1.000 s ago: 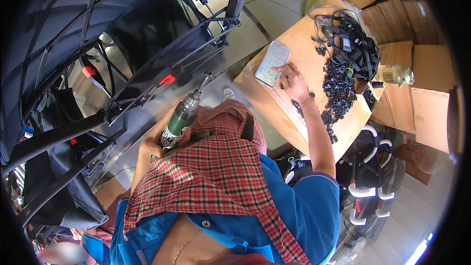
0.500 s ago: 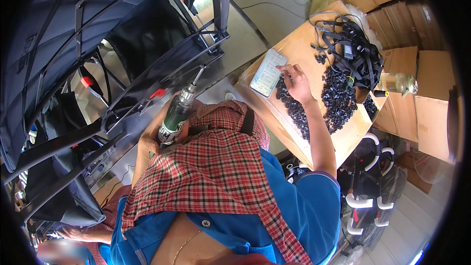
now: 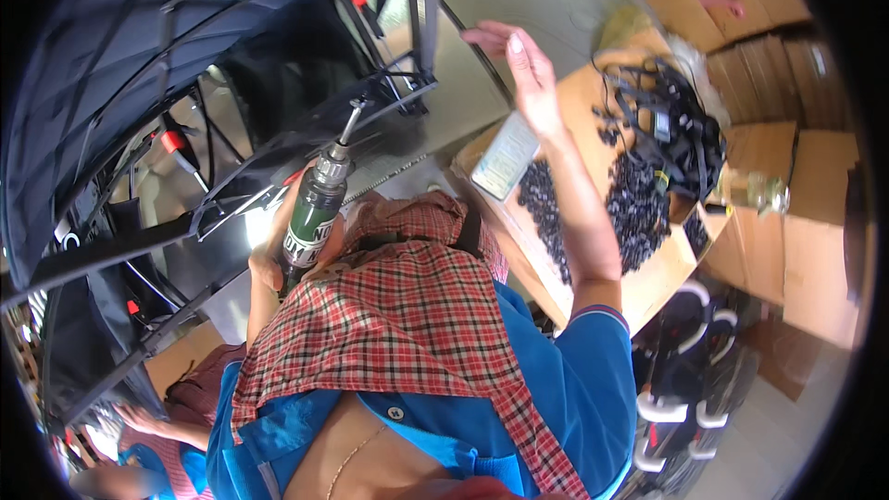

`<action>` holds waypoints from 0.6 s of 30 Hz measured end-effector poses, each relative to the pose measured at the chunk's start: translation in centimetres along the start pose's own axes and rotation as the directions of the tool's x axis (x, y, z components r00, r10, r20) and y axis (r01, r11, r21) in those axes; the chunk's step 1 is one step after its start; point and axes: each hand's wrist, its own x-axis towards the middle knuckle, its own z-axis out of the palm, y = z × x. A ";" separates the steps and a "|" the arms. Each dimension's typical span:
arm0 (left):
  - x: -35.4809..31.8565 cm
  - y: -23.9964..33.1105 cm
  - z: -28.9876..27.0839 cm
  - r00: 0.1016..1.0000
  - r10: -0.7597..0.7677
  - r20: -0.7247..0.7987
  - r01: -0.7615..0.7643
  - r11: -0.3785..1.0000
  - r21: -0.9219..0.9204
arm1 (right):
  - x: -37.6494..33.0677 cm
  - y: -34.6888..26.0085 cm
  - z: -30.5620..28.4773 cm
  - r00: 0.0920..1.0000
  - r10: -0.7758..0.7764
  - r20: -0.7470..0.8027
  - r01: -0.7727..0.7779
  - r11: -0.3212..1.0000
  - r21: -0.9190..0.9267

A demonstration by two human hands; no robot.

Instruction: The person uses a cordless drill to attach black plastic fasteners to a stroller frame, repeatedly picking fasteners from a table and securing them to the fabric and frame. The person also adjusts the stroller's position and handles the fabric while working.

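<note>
Possibly, the black cloth (image 3: 287, 74) could be caught or scratched by the bit (image 3: 351, 120), because the drill (image 3: 315, 213) is pointed towards it and supported from one side only. The drill is clasped in the left hand (image 3: 268, 270), well apart from the right hand (image 3: 530, 65), which is raised near the table (image 3: 579, 116), its fingers loosely spread and empty.

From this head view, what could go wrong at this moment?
1. The pale, phone-like slab lies at the corner of the table, beneath the right hand and wrist; a careless sweep might knock it off.
2. The left hand holds a power driver with its bit exposed near the black frame and fabric in view; it could snag, though depth is unclear.
3. Loose small black parts might scatter if the right forearm brushes them.
</note>
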 end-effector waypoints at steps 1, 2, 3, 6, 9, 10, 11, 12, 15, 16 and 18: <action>-0.2 0.3 -0.2 0.999 0.032 -0.006 -0.032 0.999 0.000 | 2.0 -0.5 1.8 0.998 -0.066 0.007 0.064 0.988 0.139; -0.2 0.6 0.0 0.999 0.045 -0.002 -0.045 0.999 -0.029 | 2.3 2.1 4.4 1.000 0.016 0.014 -0.018 0.988 0.155; -0.9 1.0 0.3 0.998 0.064 -0.016 -0.065 0.996 -0.061 | 3.4 1.0 6.2 0.990 -0.064 0.125 0.026 0.958 0.285; -1.2 2.3 1.4 0.996 0.083 -0.025 -0.085 0.992 -0.096 | 4.5 -1.1 8.4 0.955 -0.063 0.291 -0.057 0.921 0.386; -1.9 2.4 2.4 0.979 0.194 -0.068 -0.203 0.965 -0.165 | 7.5 -0.1 7.6 0.920 -0.164 0.356 0.037 0.941 0.336; -2.5 2.8 2.2 0.982 0.190 -0.020 -0.190 0.966 -0.175 | 8.8 -1.6 8.0 0.967 -0.058 0.249 -0.038 0.931 0.363; -3.0 2.8 2.5 0.975 0.219 -0.041 -0.222 0.958 -0.179 | 10.6 -1.3 8.1 0.971 -0.121 0.205 0.048 0.943 0.329; -3.2 2.7 2.5 0.969 0.242 -0.056 -0.249 0.951 -0.185 | 11.8 -1.7 7.7 0.921 -0.159 0.355 0.072 0.966 0.247; -4.4 2.2 1.1 0.958 0.283 0.036 -0.269 0.937 -0.224 | 14.1 -3.7 7.3 0.610 0.108 0.785 -0.299 0.949 0.102; -4.7 2.0 0.9 0.954 0.296 0.037 -0.281 0.933 -0.224 | 14.3 -3.9 7.7 0.585 0.064 0.808 -0.282 0.951 0.129; -4.9 2.1 1.8 0.951 0.308 -0.041 -0.307 0.914 -0.266 | 14.6 -4.1 8.3 0.572 -0.024 0.820 -0.214 0.960 0.178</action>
